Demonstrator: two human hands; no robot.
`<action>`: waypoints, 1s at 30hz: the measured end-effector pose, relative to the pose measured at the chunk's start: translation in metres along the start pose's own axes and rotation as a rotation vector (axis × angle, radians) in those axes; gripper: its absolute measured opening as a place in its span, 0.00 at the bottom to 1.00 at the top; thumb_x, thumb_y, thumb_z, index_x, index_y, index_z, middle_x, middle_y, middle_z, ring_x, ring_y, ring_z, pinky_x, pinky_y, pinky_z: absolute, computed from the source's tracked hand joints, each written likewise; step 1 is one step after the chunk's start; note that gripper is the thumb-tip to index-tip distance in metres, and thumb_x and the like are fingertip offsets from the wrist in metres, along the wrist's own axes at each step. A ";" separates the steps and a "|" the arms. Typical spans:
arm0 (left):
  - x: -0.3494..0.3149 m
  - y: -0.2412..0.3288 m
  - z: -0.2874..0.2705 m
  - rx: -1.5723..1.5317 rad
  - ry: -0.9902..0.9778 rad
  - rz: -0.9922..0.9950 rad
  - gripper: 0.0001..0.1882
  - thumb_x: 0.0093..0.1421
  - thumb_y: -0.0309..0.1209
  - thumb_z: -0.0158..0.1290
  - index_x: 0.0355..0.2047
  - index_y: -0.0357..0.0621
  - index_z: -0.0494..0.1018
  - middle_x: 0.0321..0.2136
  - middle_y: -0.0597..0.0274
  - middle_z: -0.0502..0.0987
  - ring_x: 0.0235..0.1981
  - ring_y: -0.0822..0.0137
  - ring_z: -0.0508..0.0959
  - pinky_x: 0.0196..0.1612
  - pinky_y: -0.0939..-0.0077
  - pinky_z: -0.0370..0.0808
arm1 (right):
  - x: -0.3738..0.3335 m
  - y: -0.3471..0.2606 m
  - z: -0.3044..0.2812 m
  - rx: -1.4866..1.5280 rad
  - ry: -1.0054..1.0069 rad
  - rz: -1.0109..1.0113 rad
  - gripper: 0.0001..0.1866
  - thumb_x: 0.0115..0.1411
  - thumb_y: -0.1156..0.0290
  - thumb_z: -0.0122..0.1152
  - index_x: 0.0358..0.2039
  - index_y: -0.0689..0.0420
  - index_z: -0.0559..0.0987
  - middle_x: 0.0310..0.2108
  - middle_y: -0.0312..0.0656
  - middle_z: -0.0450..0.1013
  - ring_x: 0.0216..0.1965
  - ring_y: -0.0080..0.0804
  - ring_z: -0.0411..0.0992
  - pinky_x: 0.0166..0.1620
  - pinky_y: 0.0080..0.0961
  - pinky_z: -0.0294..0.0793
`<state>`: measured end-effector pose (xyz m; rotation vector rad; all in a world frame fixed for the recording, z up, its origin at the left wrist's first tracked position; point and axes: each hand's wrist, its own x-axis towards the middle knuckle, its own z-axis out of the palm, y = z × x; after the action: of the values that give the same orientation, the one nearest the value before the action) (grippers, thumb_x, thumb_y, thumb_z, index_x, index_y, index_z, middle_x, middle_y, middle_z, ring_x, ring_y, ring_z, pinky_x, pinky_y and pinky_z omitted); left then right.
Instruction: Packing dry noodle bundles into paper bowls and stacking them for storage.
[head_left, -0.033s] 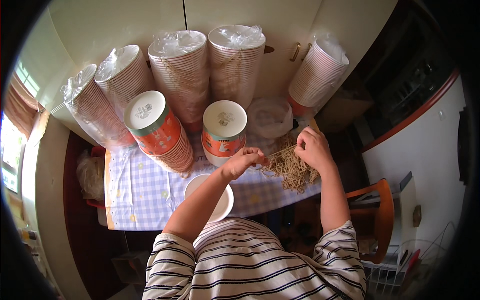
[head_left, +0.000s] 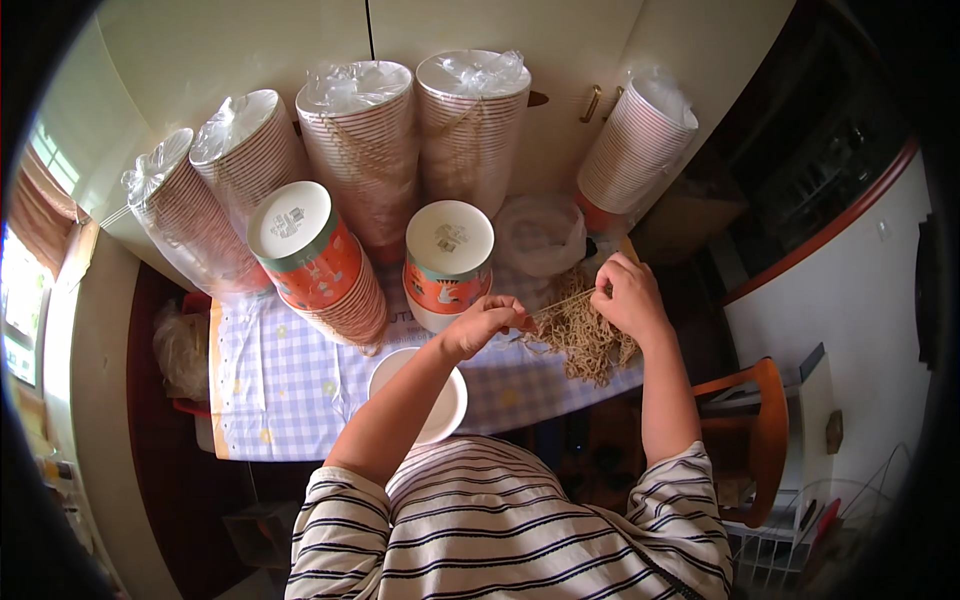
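Observation:
A strand of tan cord (head_left: 565, 300) stretches between my two hands. My left hand (head_left: 485, 325) pinches one end of it, just right of an upside-down orange paper bucket (head_left: 449, 290). My right hand (head_left: 630, 293), fingers curled, grips the same cord farther right. Beneath and between the hands lies a tangled heap of tan cords (head_left: 592, 350) on the checked tablecloth (head_left: 300, 400). Partly behind my left forearm, a white round lid or bowl (head_left: 450, 405) rests at the table's near edge.
Tall plastic-wrapped stacks of paper buckets (head_left: 360, 140) line the back, with another stack (head_left: 640, 150) at the right rear. An upturned nested stack (head_left: 318, 260) leans at the left. A clear plastic bag (head_left: 540, 235) lies behind the cords. An orange chair (head_left: 765, 430) stands at right.

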<state>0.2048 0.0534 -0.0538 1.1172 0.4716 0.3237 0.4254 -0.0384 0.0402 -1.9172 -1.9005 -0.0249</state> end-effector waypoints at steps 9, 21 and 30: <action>-0.006 -0.010 -0.015 0.153 0.035 -0.029 0.08 0.51 0.32 0.49 0.29 0.41 0.72 0.36 0.60 0.76 0.40 0.69 0.72 0.47 0.77 0.64 | 0.001 0.010 -0.011 -0.086 0.068 0.000 0.07 0.41 0.76 0.58 0.16 0.56 0.67 0.24 0.38 0.66 0.28 0.40 0.67 0.35 0.36 0.65; -0.014 -0.006 -0.022 0.142 0.122 -0.048 0.06 0.54 0.33 0.51 0.27 0.44 0.72 0.29 0.63 0.77 0.32 0.75 0.72 0.36 0.81 0.66 | 0.002 0.015 -0.017 -0.149 0.120 0.024 0.08 0.41 0.76 0.59 0.17 0.57 0.66 0.25 0.40 0.67 0.30 0.42 0.67 0.35 0.36 0.66; -0.055 0.013 -0.016 0.034 0.123 -0.033 0.07 0.57 0.33 0.51 0.27 0.43 0.71 0.21 0.68 0.74 0.23 0.78 0.71 0.28 0.85 0.66 | -0.009 0.003 0.014 0.167 -0.279 0.345 0.24 0.47 0.69 0.58 0.47 0.55 0.67 0.47 0.44 0.68 0.46 0.41 0.69 0.45 0.35 0.68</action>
<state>0.1498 0.0447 -0.0367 1.1257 0.6058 0.3582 0.4241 -0.0418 0.0237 -2.1911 -1.6416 0.5128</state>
